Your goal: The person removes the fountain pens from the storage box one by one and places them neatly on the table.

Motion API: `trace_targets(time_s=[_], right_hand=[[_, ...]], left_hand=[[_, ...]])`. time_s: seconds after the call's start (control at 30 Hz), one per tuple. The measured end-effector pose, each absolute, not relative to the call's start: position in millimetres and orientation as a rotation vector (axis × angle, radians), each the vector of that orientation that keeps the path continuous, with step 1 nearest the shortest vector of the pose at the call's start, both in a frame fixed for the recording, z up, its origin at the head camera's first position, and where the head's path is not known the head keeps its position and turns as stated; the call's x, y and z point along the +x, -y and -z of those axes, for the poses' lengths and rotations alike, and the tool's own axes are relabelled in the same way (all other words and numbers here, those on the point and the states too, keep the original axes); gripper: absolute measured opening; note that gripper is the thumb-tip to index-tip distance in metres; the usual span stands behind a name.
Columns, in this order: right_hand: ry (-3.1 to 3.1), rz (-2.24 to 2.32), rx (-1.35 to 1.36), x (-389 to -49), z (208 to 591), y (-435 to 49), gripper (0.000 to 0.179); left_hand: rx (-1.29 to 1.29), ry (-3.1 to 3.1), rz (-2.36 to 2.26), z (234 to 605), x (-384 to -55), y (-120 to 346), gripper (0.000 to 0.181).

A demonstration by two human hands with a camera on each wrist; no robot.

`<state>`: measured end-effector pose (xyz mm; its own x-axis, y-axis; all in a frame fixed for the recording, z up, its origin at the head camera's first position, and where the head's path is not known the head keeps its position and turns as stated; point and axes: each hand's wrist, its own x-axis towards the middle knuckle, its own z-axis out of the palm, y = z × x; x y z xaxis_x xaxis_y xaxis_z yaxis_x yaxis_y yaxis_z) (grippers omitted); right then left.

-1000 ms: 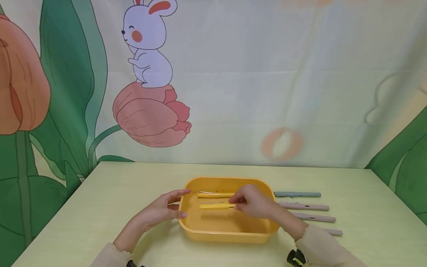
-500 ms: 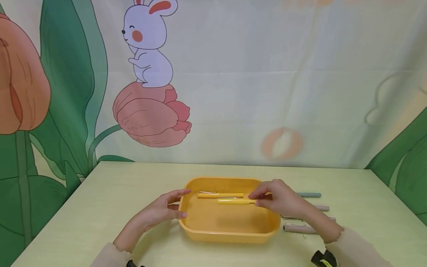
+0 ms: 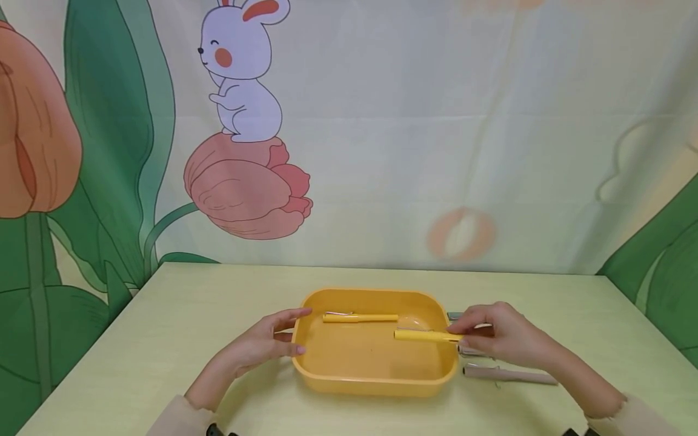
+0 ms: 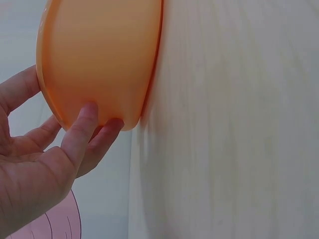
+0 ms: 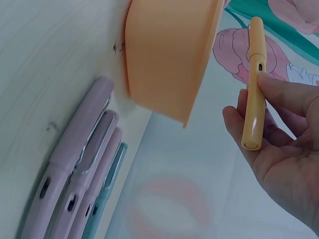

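At the middle of the table stands a yellow plastic tray point(image 3: 376, 389). My left hand point(image 3: 266, 336) grips its left end, fingertips over the rim and others against the outer wall point(image 4: 99, 59). My right hand point(image 3: 507, 336) pinches a yellow fountain pen point(image 3: 420, 335) by one end, between thumb and fingers. This capped pen point(image 5: 255, 99) is held up over the tray's right rim, its clip end pointing left. A second yellow pen point(image 3: 362, 318) lies lengthwise inside, near the back wall.
Right of the tray, several capped pens lie side by side: mauve pens point(image 5: 75, 134) and a teal one point(image 5: 105, 194) at the back. The right hand covers part of them in the head view. Behind the table hangs a printed curtain point(image 3: 382, 151).
My right hand has carried the yellow pen rightward from over the tray's middle to its right rim. The left hand, the tray and the other yellow pen have stayed put.
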<state>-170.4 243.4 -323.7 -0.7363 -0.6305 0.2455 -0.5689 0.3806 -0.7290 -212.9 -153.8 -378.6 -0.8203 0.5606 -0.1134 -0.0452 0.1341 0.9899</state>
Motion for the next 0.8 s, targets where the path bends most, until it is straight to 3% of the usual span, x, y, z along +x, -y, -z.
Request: trace_targets(time_s=[0.23, 0.8], right_hand=[[-2.528, 1.313, -1.168, -165, 327, -264, 0.025], [-2.559, 1.273, -1.085, -150, 342, -312, 0.023]], left_hand=[[0.485, -1.956, -1.73, 379, -213, 154, 0.071], [0.484, -1.964, -1.725, 377, -212, 154, 0.072]])
